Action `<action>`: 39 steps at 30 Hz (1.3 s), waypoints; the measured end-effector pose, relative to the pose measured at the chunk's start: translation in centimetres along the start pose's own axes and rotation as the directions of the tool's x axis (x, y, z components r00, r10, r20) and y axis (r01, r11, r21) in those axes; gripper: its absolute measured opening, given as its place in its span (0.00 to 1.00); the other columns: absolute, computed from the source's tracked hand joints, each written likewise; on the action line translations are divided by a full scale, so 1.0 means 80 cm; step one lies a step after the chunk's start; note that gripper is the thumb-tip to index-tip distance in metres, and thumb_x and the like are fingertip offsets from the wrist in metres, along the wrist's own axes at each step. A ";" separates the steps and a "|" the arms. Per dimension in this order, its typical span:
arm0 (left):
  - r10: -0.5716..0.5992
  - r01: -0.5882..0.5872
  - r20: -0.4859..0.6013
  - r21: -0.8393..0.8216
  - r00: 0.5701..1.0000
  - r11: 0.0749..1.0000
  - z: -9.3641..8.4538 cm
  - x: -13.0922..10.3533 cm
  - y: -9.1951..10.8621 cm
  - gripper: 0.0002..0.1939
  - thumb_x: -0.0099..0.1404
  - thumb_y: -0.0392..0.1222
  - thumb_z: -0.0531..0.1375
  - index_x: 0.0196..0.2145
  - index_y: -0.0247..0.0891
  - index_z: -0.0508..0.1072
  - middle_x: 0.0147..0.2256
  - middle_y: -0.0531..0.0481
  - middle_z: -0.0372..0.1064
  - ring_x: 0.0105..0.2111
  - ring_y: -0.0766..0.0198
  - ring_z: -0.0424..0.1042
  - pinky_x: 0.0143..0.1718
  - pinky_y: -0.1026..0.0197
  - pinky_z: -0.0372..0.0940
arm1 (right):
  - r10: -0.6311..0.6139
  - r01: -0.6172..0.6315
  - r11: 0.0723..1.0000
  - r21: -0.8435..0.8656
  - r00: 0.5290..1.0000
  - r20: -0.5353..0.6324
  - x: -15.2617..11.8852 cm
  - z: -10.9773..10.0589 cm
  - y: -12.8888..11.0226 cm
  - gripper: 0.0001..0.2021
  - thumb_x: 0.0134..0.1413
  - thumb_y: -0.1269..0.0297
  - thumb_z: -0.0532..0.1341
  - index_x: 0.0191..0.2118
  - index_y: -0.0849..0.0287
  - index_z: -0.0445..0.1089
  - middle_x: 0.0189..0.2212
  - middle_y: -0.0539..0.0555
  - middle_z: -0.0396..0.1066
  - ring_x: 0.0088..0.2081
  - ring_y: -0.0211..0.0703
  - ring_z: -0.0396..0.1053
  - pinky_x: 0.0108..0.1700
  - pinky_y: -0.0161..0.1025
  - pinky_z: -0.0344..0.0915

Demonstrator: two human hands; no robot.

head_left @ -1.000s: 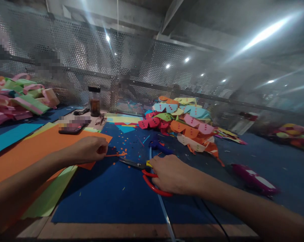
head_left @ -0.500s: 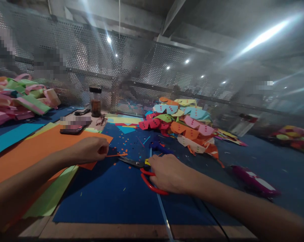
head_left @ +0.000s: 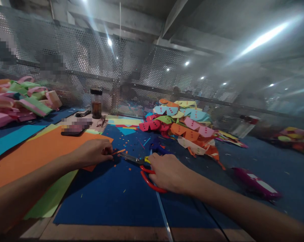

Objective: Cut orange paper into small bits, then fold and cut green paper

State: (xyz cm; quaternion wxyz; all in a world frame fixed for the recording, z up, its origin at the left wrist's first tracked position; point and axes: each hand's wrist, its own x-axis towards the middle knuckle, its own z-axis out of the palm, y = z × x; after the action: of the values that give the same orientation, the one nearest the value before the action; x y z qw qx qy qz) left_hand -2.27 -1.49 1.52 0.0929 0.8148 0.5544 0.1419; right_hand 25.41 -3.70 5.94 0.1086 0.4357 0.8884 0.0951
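Note:
Red-handled scissors (head_left: 131,158) are gripped in my right hand (head_left: 168,173), their blades pointing left over the blue table covering. My left hand (head_left: 97,151) is closed in a pinch on a thin orange paper strip (head_left: 119,152), which reaches to the scissor tips. Whether the blades stand on both sides of the strip I cannot tell. Small orange paper scraps (head_left: 122,139) lie scattered around the tips. Beneath my left forearm spreads a large orange paper sheet (head_left: 48,148), with light green paper (head_left: 53,198) under it.
Folded coloured paper pieces with red dots (head_left: 187,124) are heaped behind my right hand. A dark blue tool (head_left: 160,148) lies just beyond it. A phone (head_left: 76,127) and a lidded jar (head_left: 96,104) are at back left. A purple case (head_left: 258,183) lies at right.
My left hand has shifted slightly right, toward the scissors. The orange strip's free end now tilts upward at the blade tips. My right hand has barely moved.

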 end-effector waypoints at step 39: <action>0.110 0.059 0.144 -0.829 0.984 0.556 0.002 0.003 0.082 0.13 0.61 0.50 0.61 0.40 0.40 0.70 0.28 0.54 0.72 0.25 0.66 0.67 0.27 0.63 0.58 | 0.271 0.257 0.173 0.951 0.916 -0.296 0.026 -0.013 -0.003 0.15 0.45 0.55 0.66 0.32 0.60 0.65 0.22 0.44 0.60 0.22 0.33 0.56 0.24 0.33 0.56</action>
State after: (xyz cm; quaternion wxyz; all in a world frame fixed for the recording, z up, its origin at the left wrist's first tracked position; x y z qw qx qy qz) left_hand 3.63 -3.70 3.43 0.5129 0.6919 0.3997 0.3138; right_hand 23.68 -2.30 6.65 -0.3827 0.3761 0.7368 -0.4114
